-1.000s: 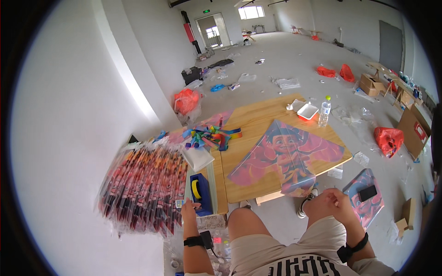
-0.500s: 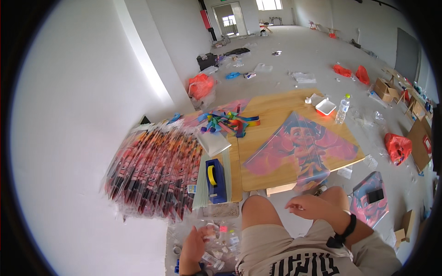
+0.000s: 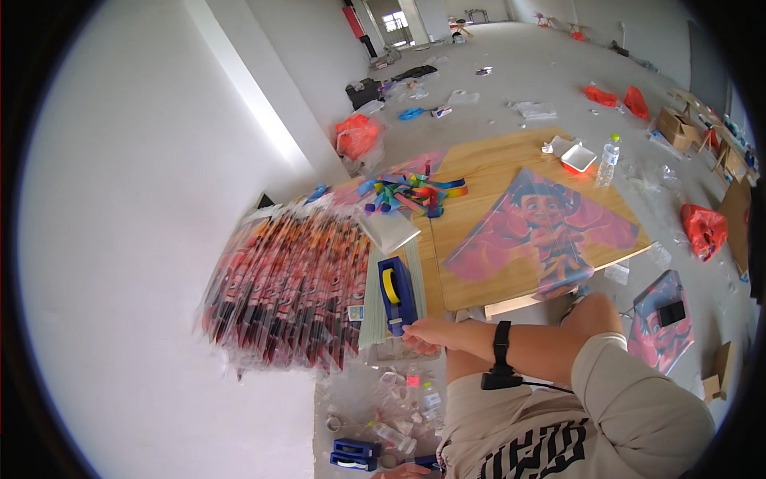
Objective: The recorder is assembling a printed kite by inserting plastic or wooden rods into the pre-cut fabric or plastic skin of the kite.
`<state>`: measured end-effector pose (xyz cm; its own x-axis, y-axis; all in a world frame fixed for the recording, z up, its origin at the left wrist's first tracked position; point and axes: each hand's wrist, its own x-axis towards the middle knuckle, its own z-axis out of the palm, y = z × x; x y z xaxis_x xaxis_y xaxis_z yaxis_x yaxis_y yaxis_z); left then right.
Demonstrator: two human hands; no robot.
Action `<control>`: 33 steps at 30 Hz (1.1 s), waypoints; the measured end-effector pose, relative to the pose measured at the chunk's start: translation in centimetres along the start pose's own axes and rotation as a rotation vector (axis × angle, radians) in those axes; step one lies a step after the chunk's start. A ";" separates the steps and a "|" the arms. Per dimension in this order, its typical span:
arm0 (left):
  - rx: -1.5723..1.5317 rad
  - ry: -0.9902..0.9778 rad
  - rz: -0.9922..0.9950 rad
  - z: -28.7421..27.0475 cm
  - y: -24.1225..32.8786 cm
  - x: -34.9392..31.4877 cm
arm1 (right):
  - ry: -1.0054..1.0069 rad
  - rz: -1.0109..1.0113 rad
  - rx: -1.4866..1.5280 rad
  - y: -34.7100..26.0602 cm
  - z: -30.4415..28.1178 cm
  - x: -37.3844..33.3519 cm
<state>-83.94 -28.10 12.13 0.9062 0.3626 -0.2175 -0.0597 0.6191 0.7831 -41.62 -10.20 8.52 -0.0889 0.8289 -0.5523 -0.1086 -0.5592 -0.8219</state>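
Note:
My right hand reaches across my lap to the near end of a blue tape dispenser with a yellow core. Its fingers are closed at the dispenser's front edge; whatever is between them is too small to make out. Only a piece of my left hand shows at the lower edge, low by the floor, its fingers mostly cut off. On the wooden table lies a kite printed with a cartoon figure, its lower end hanging over the near edge.
Left of the dispenser are many plastic-sleeved printed kites, with rainbow ribbons and a white packet behind. A bottle and white tray stand far right. Another blue dispenser and litter lie below. A phone rests on another kite.
My right hand has moved left and forward from above my lap to the tape dispenser. My left hand has dropped down and right, mostly out of view. The view has shifted slightly.

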 end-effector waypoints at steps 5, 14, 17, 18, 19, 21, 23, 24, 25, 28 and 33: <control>0.052 0.045 -0.090 -0.1 -1.1 -0.2 | 0.155 -0.097 0.086 -0.1 2.5 2.4; 0.237 0.145 -0.167 0.7 -0.8 0.4 | 0.411 -0.367 -0.605 1.0 1.4 3.8; 0.423 0.218 -0.229 -0.3 -1.2 1.0 | 0.469 -0.435 -0.592 1.8 0.0 2.6; 0.452 0.328 -0.257 -1.0 -1.8 0.7 | 0.450 -0.454 -0.486 1.5 -0.3 1.7; 0.480 0.435 -0.285 -2.0 -3.0 0.1 | 0.395 -0.463 -0.218 1.2 -0.7 0.7; 0.528 0.602 -0.319 -1.6 -2.7 0.6 | 0.265 -0.451 0.300 0.8 -1.8 -1.9; 0.357 0.627 -0.149 -0.8 -1.5 3.9 | 0.148 -0.623 0.482 0.6 -5.4 -4.8; 0.270 0.638 -0.067 -1.0 -1.4 5.1 | 0.085 -0.707 0.573 0.5 -7.2 -6.4; 0.700 0.518 -0.101 -3.9 -1.7 5.6 | 0.159 -0.718 0.599 -0.3 -7.9 -8.3; 0.900 0.631 0.045 0.2 3.3 14.4 | 0.300 -0.903 0.606 -0.3 -16.1 -14.1; 1.135 0.713 0.504 6.2 9.8 25.1 | 0.393 -1.125 0.558 -5.5 -21.3 -28.1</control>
<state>-59.19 -17.22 17.98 0.4690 0.8489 0.2439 0.3628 -0.4369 0.8231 -17.40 -30.13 25.53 0.5998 0.7376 0.3101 -0.3343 0.5830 -0.7405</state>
